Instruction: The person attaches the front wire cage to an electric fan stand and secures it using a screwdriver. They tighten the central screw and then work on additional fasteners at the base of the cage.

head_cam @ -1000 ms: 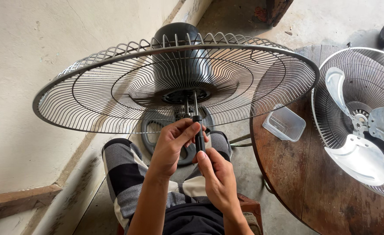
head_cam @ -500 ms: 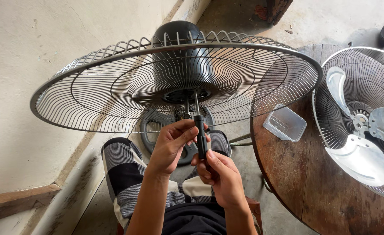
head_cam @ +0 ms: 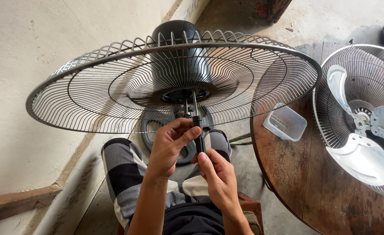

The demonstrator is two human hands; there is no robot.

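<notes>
Though hand-gripped, slim black screwdriver (head_cam: 199, 135) upright.

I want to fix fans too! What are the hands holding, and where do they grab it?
Both hands hold a screwdriver by its black handle: left hand near the top, right hand at the bottom.

**Materials and finishes**

Fan guard (head_cam: 113, 93) – thin metal wire, grey, dull sheen. Motor housing (head_cam: 174, 32) behind it looks like black plastic, smooth, slight gloss. Screwdriver (head_cam: 199, 130): matt black handle, bright metal shaft. Second fan (head_cam: 362, 117) on the right – shiny wire cage, polished metal blades. Table (head_cam: 287, 174) is dark wood, worn and blotchy. Small container (head_cam: 284, 122): clear plastic. Trousers (head_cam: 122, 174) are woven checked cloth. Wall (head_cam: 35, 43) is rough matt plaster.
</notes>
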